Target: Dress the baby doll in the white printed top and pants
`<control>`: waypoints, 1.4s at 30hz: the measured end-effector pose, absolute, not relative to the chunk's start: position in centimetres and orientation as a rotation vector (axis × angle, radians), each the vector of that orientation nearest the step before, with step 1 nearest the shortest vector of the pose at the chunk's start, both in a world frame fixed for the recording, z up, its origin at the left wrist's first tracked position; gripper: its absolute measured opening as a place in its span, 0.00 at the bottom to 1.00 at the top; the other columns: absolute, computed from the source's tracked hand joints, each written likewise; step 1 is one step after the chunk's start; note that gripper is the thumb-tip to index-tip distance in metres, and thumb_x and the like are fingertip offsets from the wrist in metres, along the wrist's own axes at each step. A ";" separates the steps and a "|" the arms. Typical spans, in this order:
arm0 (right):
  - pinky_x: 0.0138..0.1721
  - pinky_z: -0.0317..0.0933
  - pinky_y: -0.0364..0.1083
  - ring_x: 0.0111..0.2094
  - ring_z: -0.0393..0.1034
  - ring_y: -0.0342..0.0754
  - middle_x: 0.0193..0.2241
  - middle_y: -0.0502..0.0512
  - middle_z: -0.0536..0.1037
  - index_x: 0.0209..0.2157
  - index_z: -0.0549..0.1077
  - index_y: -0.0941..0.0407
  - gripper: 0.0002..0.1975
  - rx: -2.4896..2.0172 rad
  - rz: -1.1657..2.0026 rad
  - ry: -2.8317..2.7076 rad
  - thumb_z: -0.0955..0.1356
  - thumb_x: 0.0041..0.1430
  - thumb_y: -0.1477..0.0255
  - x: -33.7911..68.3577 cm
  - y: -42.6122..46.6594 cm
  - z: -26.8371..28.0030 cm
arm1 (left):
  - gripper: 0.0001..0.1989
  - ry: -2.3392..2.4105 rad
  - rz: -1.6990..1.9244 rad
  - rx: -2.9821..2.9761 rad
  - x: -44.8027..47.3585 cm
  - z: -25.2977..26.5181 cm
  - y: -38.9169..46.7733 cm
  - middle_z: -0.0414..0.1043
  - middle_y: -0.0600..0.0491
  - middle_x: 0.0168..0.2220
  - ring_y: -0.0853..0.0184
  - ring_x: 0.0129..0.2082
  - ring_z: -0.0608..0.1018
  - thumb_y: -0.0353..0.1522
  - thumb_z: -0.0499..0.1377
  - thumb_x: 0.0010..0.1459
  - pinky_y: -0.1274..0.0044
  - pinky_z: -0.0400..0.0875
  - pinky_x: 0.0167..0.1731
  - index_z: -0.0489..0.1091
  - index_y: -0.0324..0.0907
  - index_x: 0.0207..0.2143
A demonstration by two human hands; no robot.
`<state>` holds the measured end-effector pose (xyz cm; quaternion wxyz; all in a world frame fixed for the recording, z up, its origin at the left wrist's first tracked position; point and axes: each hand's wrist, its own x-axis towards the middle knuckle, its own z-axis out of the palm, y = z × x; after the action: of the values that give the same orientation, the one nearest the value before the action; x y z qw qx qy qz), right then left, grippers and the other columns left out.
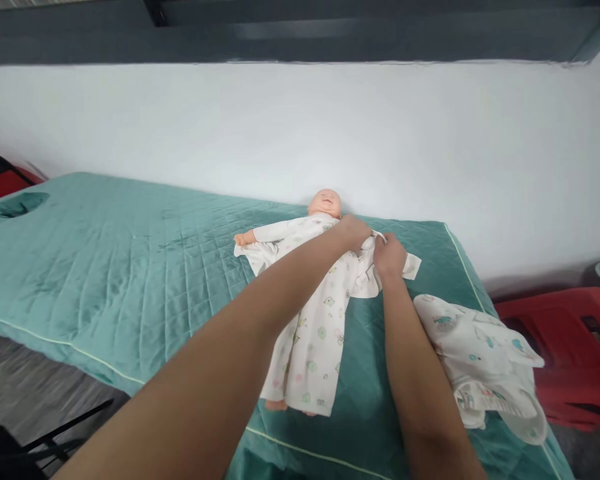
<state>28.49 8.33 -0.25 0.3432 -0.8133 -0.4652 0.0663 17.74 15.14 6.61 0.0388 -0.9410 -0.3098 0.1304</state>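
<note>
A baby doll (325, 202) lies on its back, head toward the wall, wearing white printed trousers (320, 333). A white printed baby shirt (367, 283) is spread around its upper body, one side reaching out to the right. By the doll's shoulder, the fingers of my left hand (356, 232) are closed on the shirt's fabric. Just right of it, my right hand (390, 256) grips the same shirt near the sleeve, with a fold of cloth stretched between both hands. My hands hide the doll's arm on that side. Its other arm, in a white sleeve, stretches out to the left.
The doll rests on a green quilted bed (130, 267) against a white wall (280, 127). Folded white printed baby clothes (480, 347) lie near the bed's right edge. A red plastic object (570, 333) stands beyond that edge. A dark beam (300, 33) crosses above.
</note>
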 end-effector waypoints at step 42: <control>0.55 0.66 0.55 0.53 0.70 0.51 0.49 0.58 0.75 0.47 0.72 0.56 0.23 -1.405 -0.013 -0.785 0.61 0.48 0.78 28.5 7.5 -0.1 | 0.19 -1.130 -0.143 -2.942 13.0 8.6 12.2 0.67 0.43 0.58 0.54 0.54 0.73 0.28 0.55 0.59 0.65 0.71 0.47 0.69 0.40 0.53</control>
<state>28.51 7.54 -0.10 0.6934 -0.6291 -0.3515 -0.0057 13.01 12.22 8.58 -0.0067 -0.9326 -0.3581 -0.0454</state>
